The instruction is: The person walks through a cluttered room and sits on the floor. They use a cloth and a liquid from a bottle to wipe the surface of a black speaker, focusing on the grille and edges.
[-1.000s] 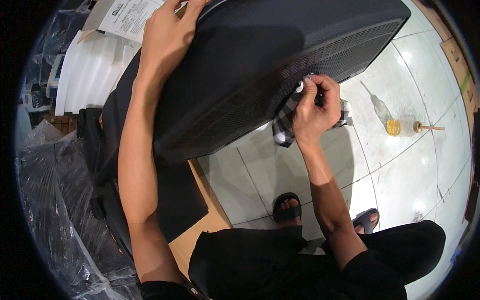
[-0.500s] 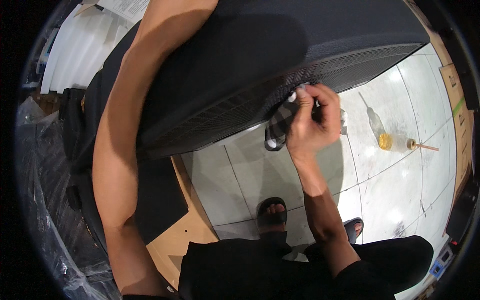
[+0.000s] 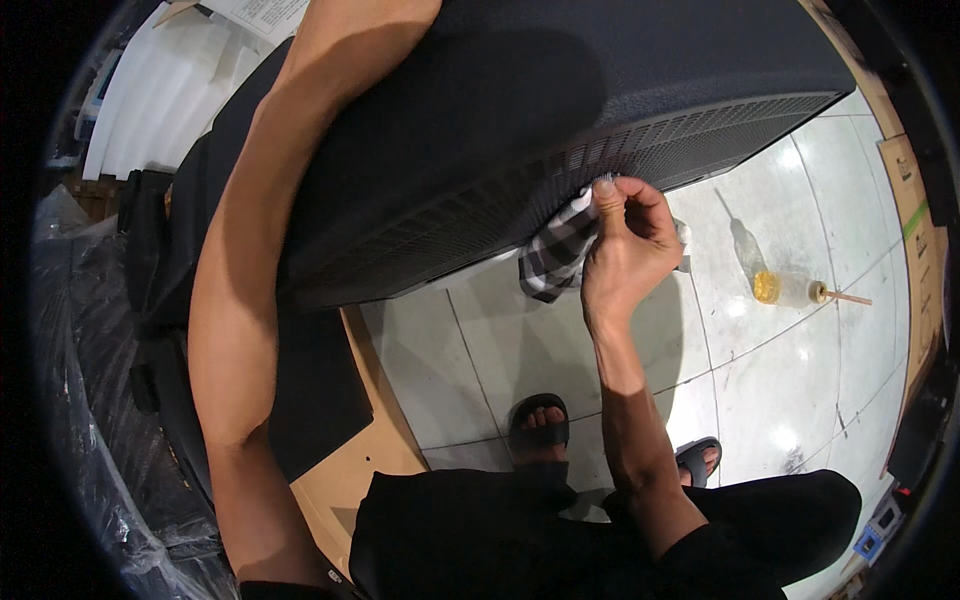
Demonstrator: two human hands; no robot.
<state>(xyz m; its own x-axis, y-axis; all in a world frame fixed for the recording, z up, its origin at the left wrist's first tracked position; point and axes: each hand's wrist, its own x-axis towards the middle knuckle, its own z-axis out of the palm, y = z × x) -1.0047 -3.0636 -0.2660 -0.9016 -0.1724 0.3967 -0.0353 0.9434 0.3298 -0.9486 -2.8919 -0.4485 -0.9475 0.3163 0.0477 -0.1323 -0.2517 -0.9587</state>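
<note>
A large black cabinet (image 3: 690, 55), which looks like a loudspeaker, has a perforated mesh grille (image 3: 720, 135) on the side facing me. My right hand (image 3: 630, 250) is closed in a pinch between thumb and forefinger, close against that grille. In it is a checked black, grey and white cloth (image 3: 552, 255) that hangs down beside and behind the fingers. My left forearm (image 3: 235, 330) reaches up across the cabinet's left part, and the left hand lies beyond the upper edge, out of sight.
On the tiled floor (image 3: 780, 400) to the right stands a clear bottle (image 3: 795, 290) with yellow liquid and a thin stick in its neck. Cardboard (image 3: 385, 430) lies at lower left, near clear plastic wrap (image 3: 90, 400). White foam (image 3: 165, 85) is at upper left.
My right hand has shifted slightly down along the grille, its wrist turned a little. The checked cloth has swung slightly left and shows more of itself. The left arm is nearly still.
</note>
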